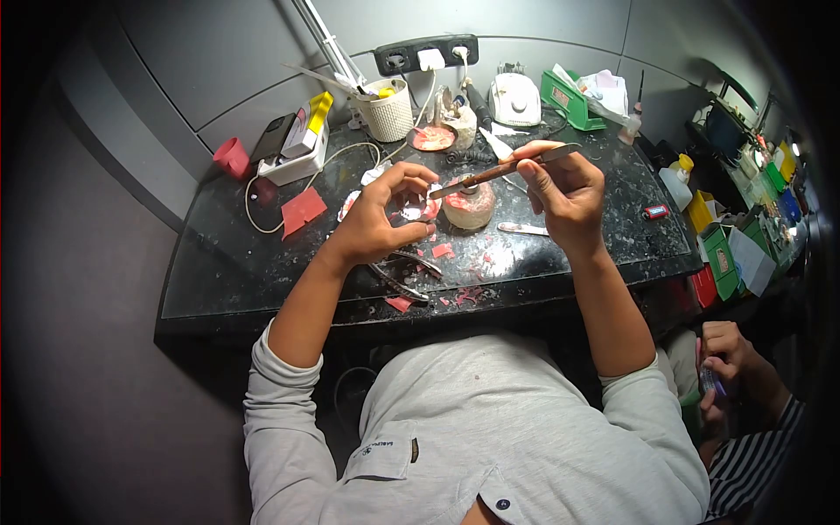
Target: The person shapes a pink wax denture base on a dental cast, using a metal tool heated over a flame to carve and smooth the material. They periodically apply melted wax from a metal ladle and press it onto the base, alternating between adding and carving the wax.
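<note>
Held between the thumb and fingers of my left hand [385, 213] is a small pink and white piece [413, 211], partly hidden by the fingers. My right hand [569, 194] grips a thin wooden-handled tool [492, 176], whose left end reaches close to the piece; whether they touch I cannot tell. Just behind that end stands a round glass jar [470, 206] with pink stains. A knife-like tool [523, 229] lies on the dark tabletop [560, 280] under my right hand. Red scraps [442, 250] lie in front of my left hand.
At the left are a red cup [232, 158], a red sheet [303, 212] and a white box [297, 164]. Behind stand a woven basket [386, 114], a white device [515, 100] and a green bin [569, 101]. Another person's hands [726, 354] hold something at the lower right.
</note>
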The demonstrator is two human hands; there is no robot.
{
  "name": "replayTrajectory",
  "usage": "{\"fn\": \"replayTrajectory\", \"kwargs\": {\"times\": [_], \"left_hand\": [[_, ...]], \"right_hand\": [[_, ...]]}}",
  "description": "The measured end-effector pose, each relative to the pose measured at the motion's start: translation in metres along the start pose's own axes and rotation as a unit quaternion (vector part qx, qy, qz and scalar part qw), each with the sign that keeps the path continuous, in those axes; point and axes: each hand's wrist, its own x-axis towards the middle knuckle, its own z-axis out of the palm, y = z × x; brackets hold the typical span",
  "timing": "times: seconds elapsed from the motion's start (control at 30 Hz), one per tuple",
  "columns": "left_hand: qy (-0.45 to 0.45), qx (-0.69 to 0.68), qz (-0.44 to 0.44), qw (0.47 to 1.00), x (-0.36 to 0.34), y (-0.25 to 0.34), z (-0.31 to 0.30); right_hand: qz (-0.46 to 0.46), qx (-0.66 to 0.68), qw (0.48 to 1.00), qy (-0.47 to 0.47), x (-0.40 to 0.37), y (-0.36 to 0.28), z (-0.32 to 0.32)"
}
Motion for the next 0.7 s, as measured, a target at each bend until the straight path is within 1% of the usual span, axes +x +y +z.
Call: {"fn": "replayTrajectory", "kwargs": {"times": [0.1, 0.2, 0.3, 0.5, 0.7], "left_hand": [[0.004, -0.004, 0.009, 1.000, -0.0001, -0.0005, 0.0009], [0.016, 0.008, -0.002, 1.000, -0.0002, -0.0010, 0.0013], [0.031, 0.040, 0.005, 0.999, 0.0002, -0.0009, 0.0011], [0.069, 0.073, 0.019, 0.995, 0.0007, -0.0030, 0.0033], [0.120, 0.120, 0.038, 0.985, 0.0019, -0.0060, 0.0059]], "right_hand": [[-0.007, 0.000, 1.000, 0.005, -0.0004, 0.0007, 0.0005], [0.007, 0.007, 1.000, -0.006, -0.0010, 0.0005, -0.0007], [0.009, 0.017, 1.000, -0.001, -0.0014, -0.0002, 0.0005], [0.011, 0.004, 1.000, 0.001, -0.0030, 0.0036, -0.0008], [0.006, -0.022, 0.999, 0.028, -0.0044, 0.0020, 0.0063]]}}
